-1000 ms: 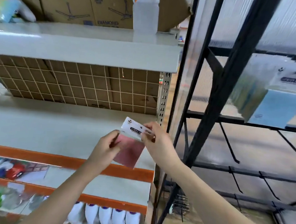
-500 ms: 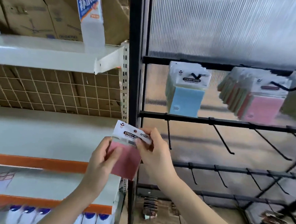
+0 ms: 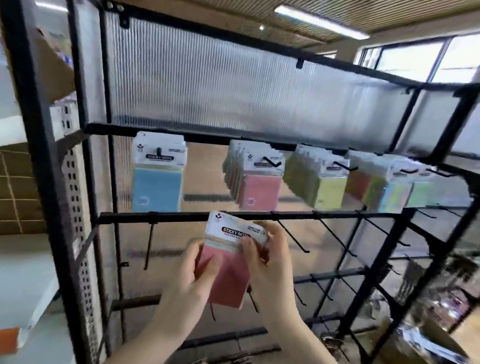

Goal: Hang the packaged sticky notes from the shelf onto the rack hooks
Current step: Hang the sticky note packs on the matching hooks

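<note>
A pink sticky-note pack [image 3: 228, 277] with a white header card is held in both hands in front of the black rack [image 3: 230, 216]. My left hand [image 3: 194, 285] grips its lower left side, thumb on the pink face. My right hand [image 3: 267, 266] pinches the header's right edge. The pack sits just below the second crossbar, under the hanging pink packs [image 3: 257, 183]. Blue packs [image 3: 158, 176] hang on the upper left hook, yellow packs [image 3: 322, 184] and mixed-colour packs [image 3: 394, 189] further right. Bare hooks [image 3: 293, 236] jut from the second crossbar.
The white shelf unit [image 3: 8, 273] with an orange edge strip stands at the left, its perforated post beside the rack frame. Ribbed translucent panels back the rack. A cardboard box [image 3: 419, 356] with packaged goods lies on the floor at the lower right. Small items hang low on the rack.
The view has swung right and up from the shelf to the rack. Both hands carried the pink pack over, and it now sits before the second crossbar, closer to the hanging packs.
</note>
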Demonstrator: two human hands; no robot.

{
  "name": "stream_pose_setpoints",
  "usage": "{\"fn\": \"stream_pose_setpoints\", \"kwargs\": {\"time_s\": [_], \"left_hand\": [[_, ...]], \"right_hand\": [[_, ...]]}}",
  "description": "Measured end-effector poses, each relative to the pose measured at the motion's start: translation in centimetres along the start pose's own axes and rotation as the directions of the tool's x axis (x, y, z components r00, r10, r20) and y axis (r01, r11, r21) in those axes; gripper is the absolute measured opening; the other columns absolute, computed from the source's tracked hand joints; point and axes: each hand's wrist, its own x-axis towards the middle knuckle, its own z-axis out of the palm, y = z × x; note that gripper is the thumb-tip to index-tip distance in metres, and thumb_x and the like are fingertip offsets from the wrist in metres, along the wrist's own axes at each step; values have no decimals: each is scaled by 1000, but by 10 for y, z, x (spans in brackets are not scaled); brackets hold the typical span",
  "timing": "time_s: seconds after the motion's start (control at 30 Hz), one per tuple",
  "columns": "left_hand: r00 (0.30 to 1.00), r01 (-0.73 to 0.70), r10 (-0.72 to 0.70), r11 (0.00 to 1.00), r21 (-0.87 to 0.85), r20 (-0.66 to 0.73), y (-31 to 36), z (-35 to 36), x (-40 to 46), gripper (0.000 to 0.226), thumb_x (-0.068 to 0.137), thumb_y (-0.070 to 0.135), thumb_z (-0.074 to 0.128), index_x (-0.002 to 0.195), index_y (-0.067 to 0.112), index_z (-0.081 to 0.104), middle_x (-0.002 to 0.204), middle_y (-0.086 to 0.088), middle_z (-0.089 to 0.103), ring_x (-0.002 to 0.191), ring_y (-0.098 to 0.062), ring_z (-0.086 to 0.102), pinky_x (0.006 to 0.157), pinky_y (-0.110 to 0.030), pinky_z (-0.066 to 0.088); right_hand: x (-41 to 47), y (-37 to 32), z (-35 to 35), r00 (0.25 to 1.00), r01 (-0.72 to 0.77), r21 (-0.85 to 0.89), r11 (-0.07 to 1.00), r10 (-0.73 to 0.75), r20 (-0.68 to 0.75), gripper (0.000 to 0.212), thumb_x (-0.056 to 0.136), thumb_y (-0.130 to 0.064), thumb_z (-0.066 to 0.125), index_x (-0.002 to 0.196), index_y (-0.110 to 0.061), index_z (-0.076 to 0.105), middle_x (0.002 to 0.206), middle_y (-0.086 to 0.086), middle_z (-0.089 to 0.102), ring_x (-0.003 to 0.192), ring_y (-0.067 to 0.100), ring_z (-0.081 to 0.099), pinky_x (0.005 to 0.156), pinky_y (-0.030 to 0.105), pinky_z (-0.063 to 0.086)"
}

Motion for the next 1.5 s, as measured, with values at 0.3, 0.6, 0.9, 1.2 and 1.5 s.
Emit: {"fn": "stream_pose_setpoints", "kwargs": {"time_s": [0.3, 0.6, 0.9, 1.2, 1.5], "left_hand": [[999, -34, 31, 996, 80, 34, 32, 50, 42, 16, 97, 23, 52, 81, 25, 51, 63, 23, 57, 57, 4, 50, 55, -10, 38], [995, -38, 47, 994, 104, -86, 37, 46, 101, 31, 88, 35, 62, 80, 5, 64, 55, 4, 54, 49, -5, 45, 50, -21, 34], [1000, 19, -19, 1000, 5, -21, 20, 49, 134, 21, 88, 33, 65, 93, 15, 71, 79, -1, 73, 73, -15, 69, 68, -34, 54], [995, -68, 73, 995, -69, 69, 16, 57, 140, 8, 91, 20, 62, 92, 26, 67, 84, 6, 72, 77, -11, 68, 72, -29, 56], [984, -159, 163, 986, -59, 78, 24, 68, 153, 12, 93, 19, 59, 103, 20, 66, 94, 13, 70, 90, -4, 66, 81, -23, 52]], "right_hand": [[40, -15, -46, 997, 19, -47, 999, -22, -68, 17, 94, -3, 54, 110, -7, 52, 95, 5, 67, 86, 17, 66, 79, 32, 53], [83, -17, -26, 999, -5, -41, 999, 4, -40, 16, 94, -5, 55, 108, -12, 53, 103, 10, 67, 93, 18, 63, 80, 27, 50], [109, -3, -13, 996, 62, -18, 998, -63, -62, 15, 95, -6, 54, 93, -21, 56, 89, 5, 68, 84, 19, 66, 74, 31, 53], [118, 10, -22, 991, 103, 21, 994, -101, -89, 8, 93, -8, 57, 89, -14, 58, 73, 1, 66, 70, 16, 64, 63, 23, 50], [141, 11, -43, 986, 164, 45, 985, -162, -31, 6, 90, -15, 62, 86, -17, 59, 73, -8, 64, 69, 8, 59, 65, 22, 47]]}}
